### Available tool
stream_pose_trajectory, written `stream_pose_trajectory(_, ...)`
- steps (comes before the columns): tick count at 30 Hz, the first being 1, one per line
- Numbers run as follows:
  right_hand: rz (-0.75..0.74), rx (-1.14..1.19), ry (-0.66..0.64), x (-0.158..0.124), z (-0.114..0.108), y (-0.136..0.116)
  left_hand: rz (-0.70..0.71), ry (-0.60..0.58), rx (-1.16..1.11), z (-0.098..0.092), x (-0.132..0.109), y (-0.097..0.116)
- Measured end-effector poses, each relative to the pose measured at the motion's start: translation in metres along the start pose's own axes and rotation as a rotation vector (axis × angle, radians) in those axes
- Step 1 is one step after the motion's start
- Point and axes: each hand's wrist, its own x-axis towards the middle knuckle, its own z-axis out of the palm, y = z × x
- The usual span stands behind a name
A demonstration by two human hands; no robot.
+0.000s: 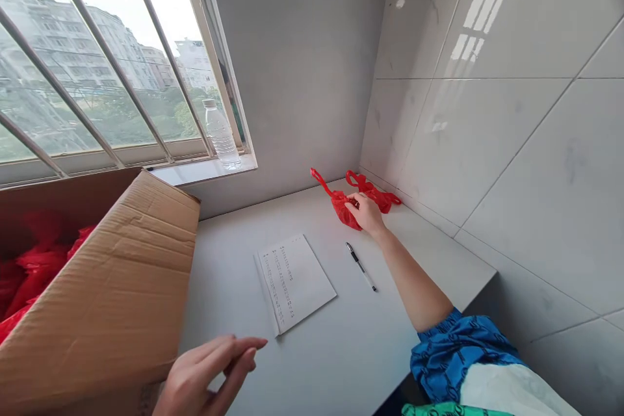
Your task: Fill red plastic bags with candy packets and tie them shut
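Observation:
My right hand (366, 211) reaches across the white table, its fingers closed on the upper part of a red plastic bag (347, 213). The bag rests on the tabletop with one handle loop sticking up to the left. Just behind and to the right lies a second red plastic bag (377, 195). Low in the view, my left hand (209, 374) is held beside the cardboard box, thumb and index fingertips together with nothing visible in them. Between my hands are a notepad (299, 283) with handwritten lines and a black-and-clear pen (361, 266).
At the left stands an open cardboard box (121, 286) with several red bags (41, 266) inside. A clear water bottle (223, 136) is on the sill of the barred window. A grey wall and a tiled wall (511, 143) border the white table (390, 312).

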Motion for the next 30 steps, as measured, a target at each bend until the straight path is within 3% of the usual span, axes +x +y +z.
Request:
stream_pose_trajectory(3, -0.14, 0.19, -0.065, -0.01, 0.0, -0.032, -0.241, -0.059, -0.14, 0.013, 0.014, -0.01)
stream_pose_trajectory(6, -0.233, 0.424, -0.219, -0.033, 0.012, -0.053, -0.42, -0.121, -0.237, 0.035, 0.025, -0.028)
stream_pose_trajectory(11, -0.189, 0.38, -0.357, -0.072, 0.02, -0.051, -0.505, 0.094, -0.115, 0.058, 0.023, -0.062)
stream_pose_trajectory(14, -0.144, 0.403, -0.672, -0.087, 0.018, -0.044, -0.51, 0.241, -0.017, 0.061, 0.02, -0.078)
stream_pose_trajectory(16, -0.182, 0.396, -0.844, -0.095, 0.023, -0.046, -0.477, 0.254, 0.015, 0.064, 0.021, -0.085)
stream_pose_trajectory(18, -0.252, 0.368, -0.819, -0.102, 0.034, -0.053, -0.479, 0.163, -0.026, 0.069, 0.023, -0.089)
stream_pose_trajectory(21, -0.288, 0.449, -0.617, -0.106, 0.048, -0.064, -0.571, 0.038, -0.182, 0.076, 0.026, -0.085)
stream_pose_trajectory(27, 0.043, 0.924, -0.465, -0.098, 0.054, -0.057, -0.704, 0.126, -0.685, 0.076, 0.029, -0.078)
stream_pose_trajectory(30, 0.087, 0.988, -0.43, -0.096, 0.056, -0.051, -0.771, 0.151, -0.75, 0.074, 0.026, -0.087)
